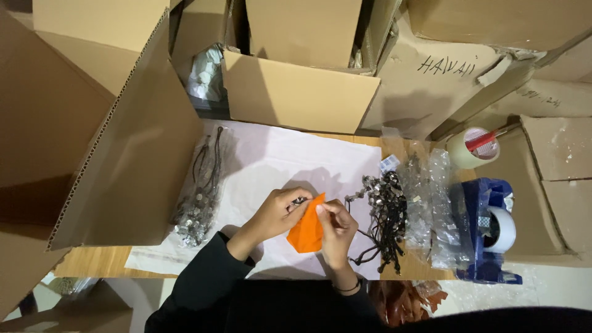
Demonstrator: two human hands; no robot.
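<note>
Both hands pinch a flat orange pouch (308, 231): the left hand (275, 213) grips its far edge beside a small metallic piece, the right hand (336, 227) its right edge, over white paper (290, 160).

A wooden table (92, 262) with a light grain sits at the centre, seen from above, most of its top covered by a sheet of white paper (290, 157). Brown cardboard boxes (296, 92) crowd around it on three sides, stacked close and mostly open. A large cardboard flap (132, 154) leans over the table's left end. To the right, another flat box (555, 185) stands level with the table. Below the table's right edge, a strip of pale floor (549, 287) shows. The light is dim and warm and falls from above, leaving soft shadows on the paper and dark gaps between the boxes.
</note>
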